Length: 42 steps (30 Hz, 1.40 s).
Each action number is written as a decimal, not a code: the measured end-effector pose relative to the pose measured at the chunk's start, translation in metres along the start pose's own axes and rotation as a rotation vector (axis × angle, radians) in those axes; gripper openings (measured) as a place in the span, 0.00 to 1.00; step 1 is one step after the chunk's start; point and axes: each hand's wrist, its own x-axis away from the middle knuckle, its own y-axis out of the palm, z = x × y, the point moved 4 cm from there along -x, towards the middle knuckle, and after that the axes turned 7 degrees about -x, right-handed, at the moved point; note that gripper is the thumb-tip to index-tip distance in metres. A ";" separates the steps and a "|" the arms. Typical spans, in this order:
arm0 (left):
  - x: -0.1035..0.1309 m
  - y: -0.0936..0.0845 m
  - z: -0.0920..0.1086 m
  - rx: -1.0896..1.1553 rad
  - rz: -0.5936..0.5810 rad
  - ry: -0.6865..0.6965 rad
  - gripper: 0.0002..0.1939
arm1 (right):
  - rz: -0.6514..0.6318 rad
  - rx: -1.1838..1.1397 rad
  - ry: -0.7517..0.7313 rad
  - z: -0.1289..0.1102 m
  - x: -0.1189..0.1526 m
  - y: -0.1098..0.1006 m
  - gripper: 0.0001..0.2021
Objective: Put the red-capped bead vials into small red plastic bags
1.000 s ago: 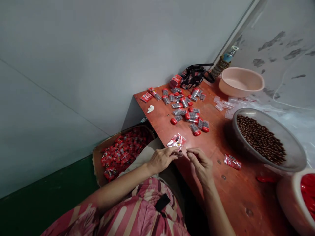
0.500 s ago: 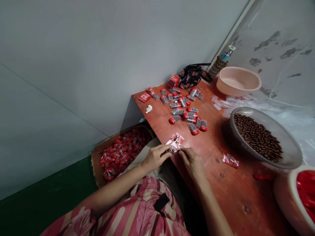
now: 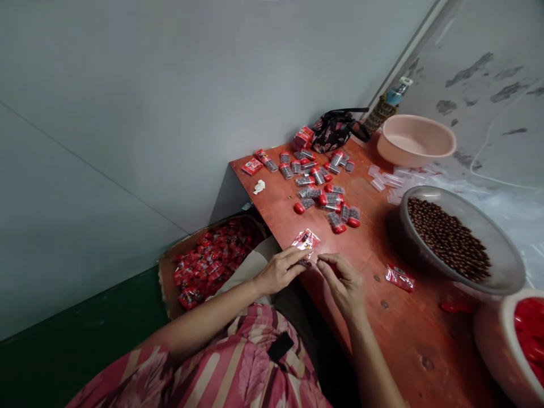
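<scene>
Clear container (image 3: 305, 263): one, mostly hidden, pinched by left hand (image 3: 277, 272). Right hand (image 3: 343, 282): grip, can't tell. Basins (image 3: 406, 153): three, one cropped.

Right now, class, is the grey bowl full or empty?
Partly full: brown balls lie inside the grey bowl, with bare inner wall showing beside them.

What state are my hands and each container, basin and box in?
Grey basin: part-filled with brown balls
Clear container: held, brown balls inside
Left hand: closed on it
Right hand: fingers bent near it
Red-capped containers: filled, scattered
Peach basin: upright, open on top
Pale tub: holding red pieces
Cardboard box: open, holding red packets
</scene>
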 end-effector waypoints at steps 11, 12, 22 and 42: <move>-0.004 0.006 0.002 0.188 -0.032 -0.184 0.12 | 0.001 -0.630 0.400 0.022 0.002 -0.004 0.15; -0.005 0.008 0.002 0.201 -0.051 -0.205 0.12 | -0.005 -0.618 0.392 0.022 0.003 -0.005 0.16; -0.028 0.041 0.009 0.130 -0.157 -0.066 0.10 | 0.144 -0.165 0.249 0.025 0.019 -0.041 0.16; -0.028 0.065 -0.001 0.022 -0.131 -0.013 0.10 | -0.139 0.516 -0.118 -0.001 0.010 -0.046 0.09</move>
